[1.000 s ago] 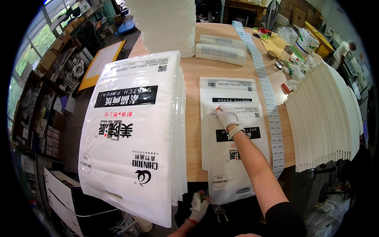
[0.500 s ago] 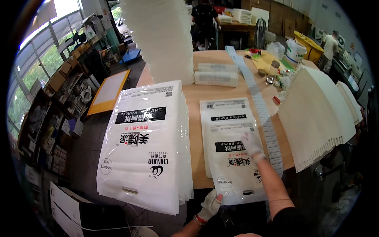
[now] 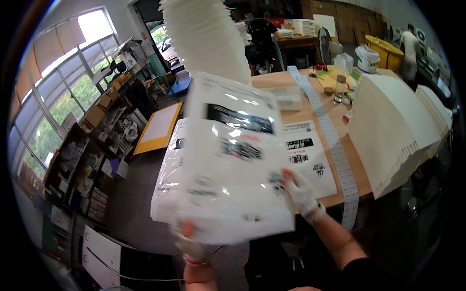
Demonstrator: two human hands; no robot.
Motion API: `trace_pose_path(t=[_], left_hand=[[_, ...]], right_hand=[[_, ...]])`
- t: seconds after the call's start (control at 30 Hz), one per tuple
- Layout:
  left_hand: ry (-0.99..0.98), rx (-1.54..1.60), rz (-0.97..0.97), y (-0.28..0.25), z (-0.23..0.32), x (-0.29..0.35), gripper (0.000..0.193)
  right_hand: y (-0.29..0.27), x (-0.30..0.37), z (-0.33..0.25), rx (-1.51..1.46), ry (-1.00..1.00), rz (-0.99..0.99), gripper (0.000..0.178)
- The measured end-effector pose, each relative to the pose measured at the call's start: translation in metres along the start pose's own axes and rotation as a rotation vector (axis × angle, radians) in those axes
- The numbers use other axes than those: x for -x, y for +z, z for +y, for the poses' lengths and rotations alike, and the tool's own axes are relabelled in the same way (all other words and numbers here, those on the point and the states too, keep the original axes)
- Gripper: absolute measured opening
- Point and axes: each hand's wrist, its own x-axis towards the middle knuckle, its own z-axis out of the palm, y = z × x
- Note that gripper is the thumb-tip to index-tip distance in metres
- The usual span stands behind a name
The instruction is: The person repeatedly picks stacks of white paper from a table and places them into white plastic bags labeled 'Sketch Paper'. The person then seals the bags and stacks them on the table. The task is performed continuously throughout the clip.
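A clear plastic package of white paper with black print is raised and tilted in front of me, blurred by motion. At its lower left corner, my left hand grips it, in a white glove with bare fingertips. On its right edge my right hand, gloved the same way, is closed with fingertips at the print. Behind the raised package, partly covered, lies a stack of similar packages on the left. Another printed package rests flat on the table, just beyond my right hand.
A tall pile of white paper rises at the back of the wooden table. A long strip of labels runs along it. Fanned paper stacks stand at right, near a glass jar. Two people work farther back.
The top package has been lifted off the table and carried left and up, toward the left stack. Both hands have moved with it, and the view has shifted.
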Motion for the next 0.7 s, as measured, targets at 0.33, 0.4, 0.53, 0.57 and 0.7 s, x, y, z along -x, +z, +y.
trace_pose_path(t=[0.33, 0.4, 0.53, 0.57, 0.7], left_hand=[[-0.727, 0.513, 0.154, -0.15, -0.142, -0.062, 0.036], [-0.763, 0.419, 0.369, -0.124, -0.139, -0.05, 0.034], [-0.73, 0.23, 0.757, -0.083, -0.142, 0.034, 0.026], [-0.86, 0.214, 0.619, -0.073, -0.127, 0.054, 0.013], [-1.125, -0.074, 0.011, -0.01, -0.117, 0.155, 0.011]], right_hand=[[0.125, -0.061, -0.013, 0.677, -0.129, -0.521, 0.026], [0.099, -0.058, 0.001, 0.218, -0.098, -0.493, 0.017], [-0.004, -0.028, -0.018, 0.119, -0.146, -0.322, 0.01], [-0.044, -0.018, -0.034, 0.333, -0.327, -0.325, 0.01], [-0.192, 0.02, -0.128, 1.151, -0.661, -0.076, 0.007]])
